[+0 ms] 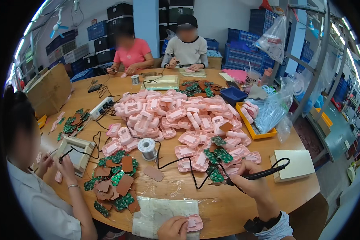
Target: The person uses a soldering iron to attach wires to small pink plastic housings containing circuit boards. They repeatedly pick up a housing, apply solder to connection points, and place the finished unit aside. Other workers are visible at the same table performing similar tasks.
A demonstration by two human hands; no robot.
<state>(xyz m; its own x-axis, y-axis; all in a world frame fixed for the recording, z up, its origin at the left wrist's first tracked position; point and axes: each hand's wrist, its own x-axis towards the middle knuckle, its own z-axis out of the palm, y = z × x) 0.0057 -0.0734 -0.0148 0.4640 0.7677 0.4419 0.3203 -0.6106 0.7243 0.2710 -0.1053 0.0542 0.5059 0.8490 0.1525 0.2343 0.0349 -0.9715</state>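
My left hand (pixel 173 228) grips a small pink plastic shell (pixel 195 222) over a plastic-covered work pad (pixel 156 212) at the near table edge. In my right hand (pixel 250 182) is a soldering iron (pixel 268 172), held like a pen with its tip pointing left. That tip is beside several green circuit boards (pixel 218 155) lying on pink shells. Left of my hands is a heap of brown and green circuit boards (pixel 115 181). A solder spool (pixel 147 149) stands behind that heap. Farther back spreads a large pile of pink shells (pixel 176 114).
A black cord (pixel 194 176) runs across the table near the iron. At right are a cream box (pixel 293 166) and a yellow tray (pixel 255 122) with pale-blue strips. A power strip (pixel 101 107) lies at left. Three co-workers sit around the table, one close on my left.
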